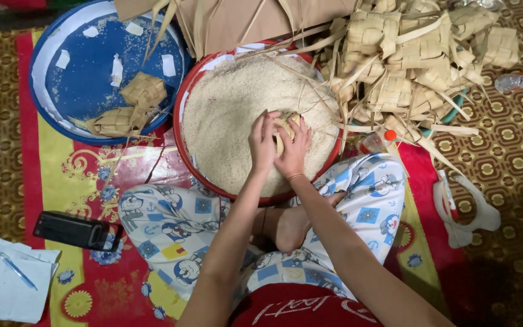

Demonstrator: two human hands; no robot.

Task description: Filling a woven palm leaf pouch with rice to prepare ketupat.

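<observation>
My left hand and my right hand are closed together around a small woven palm-leaf pouch held over a red basin heaped with raw white rice. The pouch sits between my fingers, mostly hidden; only its top weave shows. I sit cross-legged with the basin against my knees.
A blue tray at the left holds two woven pouches and scattered rice. A big pile of empty woven pouches lies at the upper right. A black wallet, paper with a pen, a small bottle and white tape dispenser lie around.
</observation>
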